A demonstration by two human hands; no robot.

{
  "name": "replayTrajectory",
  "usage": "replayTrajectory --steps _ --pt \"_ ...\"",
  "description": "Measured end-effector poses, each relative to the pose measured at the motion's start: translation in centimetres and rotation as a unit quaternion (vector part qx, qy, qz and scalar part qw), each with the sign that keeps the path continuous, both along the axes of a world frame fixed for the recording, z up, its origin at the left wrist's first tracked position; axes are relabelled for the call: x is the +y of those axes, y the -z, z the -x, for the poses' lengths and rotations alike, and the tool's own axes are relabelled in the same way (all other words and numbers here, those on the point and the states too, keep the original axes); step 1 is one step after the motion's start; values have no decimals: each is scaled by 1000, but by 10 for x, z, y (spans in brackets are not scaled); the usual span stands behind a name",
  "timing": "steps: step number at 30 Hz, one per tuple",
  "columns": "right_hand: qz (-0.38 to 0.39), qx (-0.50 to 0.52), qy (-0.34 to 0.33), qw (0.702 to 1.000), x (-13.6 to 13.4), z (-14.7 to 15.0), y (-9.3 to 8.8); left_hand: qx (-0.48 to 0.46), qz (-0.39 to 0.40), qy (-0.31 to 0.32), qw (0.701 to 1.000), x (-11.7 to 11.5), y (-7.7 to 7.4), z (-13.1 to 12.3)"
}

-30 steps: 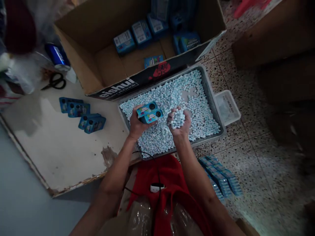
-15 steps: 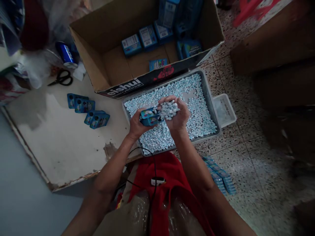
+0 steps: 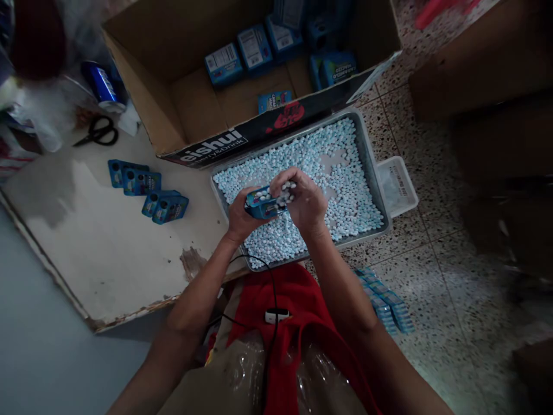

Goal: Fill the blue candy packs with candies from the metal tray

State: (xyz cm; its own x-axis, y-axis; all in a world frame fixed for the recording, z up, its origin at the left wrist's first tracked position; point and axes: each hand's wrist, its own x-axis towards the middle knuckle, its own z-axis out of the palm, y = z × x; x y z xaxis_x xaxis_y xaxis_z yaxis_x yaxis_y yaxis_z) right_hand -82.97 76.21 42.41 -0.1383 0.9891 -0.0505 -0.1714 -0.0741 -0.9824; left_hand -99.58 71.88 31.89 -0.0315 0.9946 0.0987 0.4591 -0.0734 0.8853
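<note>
My left hand (image 3: 240,216) is closed around small blue candy boxes (image 3: 264,210), at least two side by side, over the tray. White candies show at the open top of the upper box. Cupped against that opening, my right hand (image 3: 307,202) holds a handful of white and pale blue candies (image 3: 286,193), and they lie partly over the box's edge. Below both hands a grey metal tray (image 3: 387,222) is spread with many of the same small candies (image 3: 352,199). The fingers of my left hand are partly hidden behind the boxes.
A large cardboard box (image 3: 142,86) with blue candy boxes (image 3: 254,49) inside stands behind the tray. On the table (image 3: 121,259) are several blue boxes (image 3: 142,181), black scissors (image 3: 98,131) and a blue can (image 3: 101,85). A plastic lid (image 3: 397,185) juts out right. Blue packs (image 3: 384,300) lie lower right.
My right hand has tipped over toward the boxes, and its handful of candies has shrunk. Candies now show in the top of the upper box. The view has shifted slightly.
</note>
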Motion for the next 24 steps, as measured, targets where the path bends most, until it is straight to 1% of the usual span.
replayTrajectory --steps 2,4,7,9,12,13,15,17,19,21,24 --pt "-11 0 7 1000 -2 3 0 -10 -5 -14 1000 1 3 -4" --pt "-24 3 0 1000 -5 2 -1 -23 -7 -11 1000 1 6 -5" --pt "-52 -37 -27 998 -12 -15 4 -62 15 -3 998 0 11 -1" --pt "-53 -126 -41 990 -23 -31 15 -105 37 -16 994 -2 14 4" --pt "-1 -276 -59 959 -44 -42 42 -170 63 -10 983 -7 14 6" --pt "23 -303 -53 951 -52 -40 51 -185 67 -10 980 -10 13 5" --pt "49 -315 -8 948 -65 -30 66 -196 70 -24 978 -17 9 0" --pt "38 -311 29 949 -73 -20 73 -191 71 -36 978 -24 4 -4" --pt "3 -311 18 950 -74 -16 72 -183 73 -26 980 -29 -2 -4" --pt "-26 -325 -24 945 -70 -18 66 -171 64 -4 983 -32 -10 0" --pt "-49 -364 -94 925 -60 -26 56 -149 48 13 988 -32 -21 8"
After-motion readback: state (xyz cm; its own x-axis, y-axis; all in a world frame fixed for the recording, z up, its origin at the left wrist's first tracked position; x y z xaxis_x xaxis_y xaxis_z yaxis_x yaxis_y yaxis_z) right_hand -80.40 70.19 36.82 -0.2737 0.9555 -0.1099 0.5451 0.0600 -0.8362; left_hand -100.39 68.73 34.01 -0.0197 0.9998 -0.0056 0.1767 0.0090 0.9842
